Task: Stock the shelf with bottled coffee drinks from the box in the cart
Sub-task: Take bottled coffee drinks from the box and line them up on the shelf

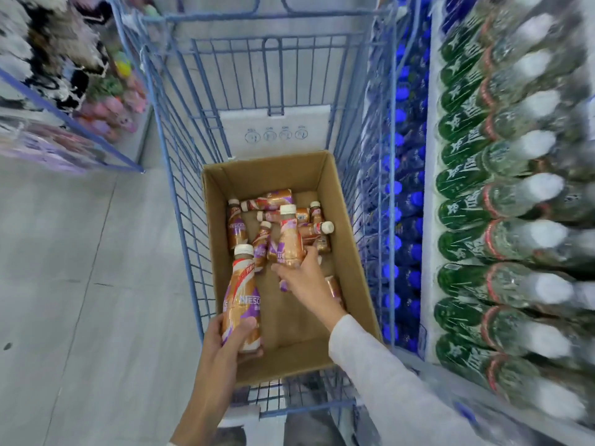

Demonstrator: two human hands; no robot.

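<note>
An open cardboard box (354, 252) sits in a blue wire cart (180, 194). Several brown-and-purple coffee bottles (236, 230) with white caps lie loose in its far half. My left hand (227, 346) grips one upright coffee bottle (241, 297) by its lower body, above the box's near left corner. My right hand (304, 281) reaches into the box and holds a second coffee bottle (289, 239) by its base, cap pointing away from me. Another bottle lies partly hidden under my right wrist.
On the right a shelf (431, 201) holds rows of green-labelled clear bottles (502, 194) and blue-capped bottles (405, 201), close beside the cart. At the left stands a blue-framed rack of soft goods (67, 91). Grey tiled floor (80, 284) lies left of the cart.
</note>
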